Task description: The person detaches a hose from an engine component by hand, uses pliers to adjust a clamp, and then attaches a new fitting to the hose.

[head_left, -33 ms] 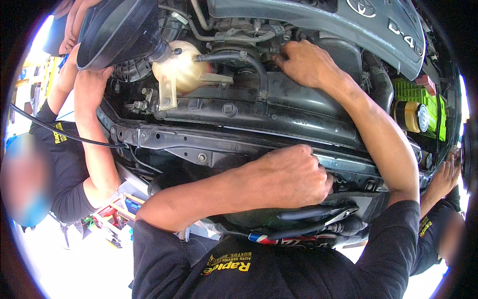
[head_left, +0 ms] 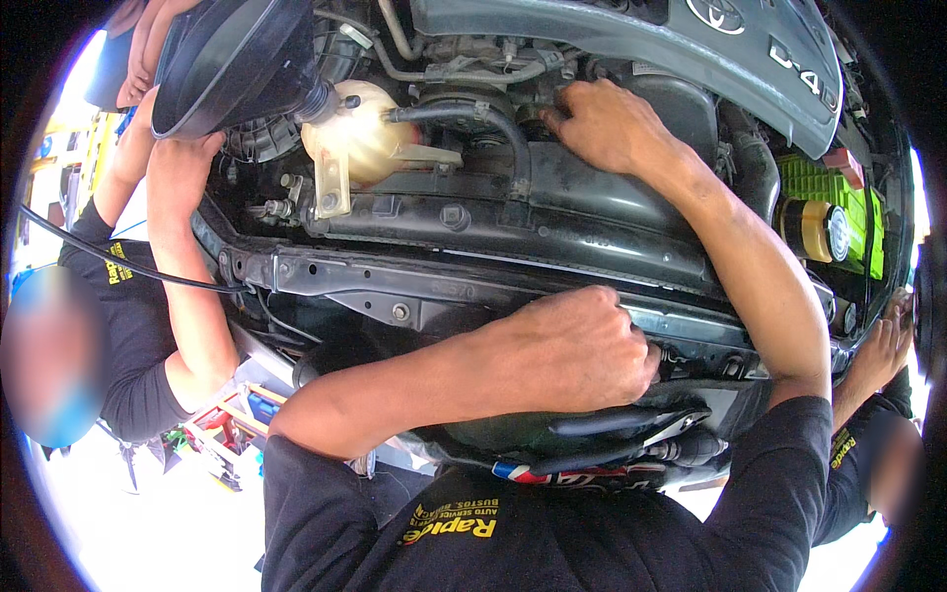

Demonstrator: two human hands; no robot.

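Note:
My left hand (head_left: 582, 350) is closed in a fist over the front crossmember (head_left: 464, 286) of a car's engine bay. Anything inside that fist is hidden. Farther in, my right hand (head_left: 617, 128) reaches behind the radiator's black top (head_left: 612, 202), fingers curled down at a dark fitting (head_left: 533, 120). What the fingertips grip there cannot be made out. To the left of it a black hose (head_left: 503, 128) bends down from a yellowed plastic tank (head_left: 360, 138), which is brightly lit. A large black funnel (head_left: 237, 69) points its spout at that tank.
On the left, a co-worker's hand (head_left: 182, 168) is at the funnel's rim. Another person's hand (head_left: 888, 340) rests at the right edge of the bay. A gold filter can (head_left: 814, 229) lies by a green crate (head_left: 868, 212). The grey engine cover (head_left: 681, 35) spans the far side.

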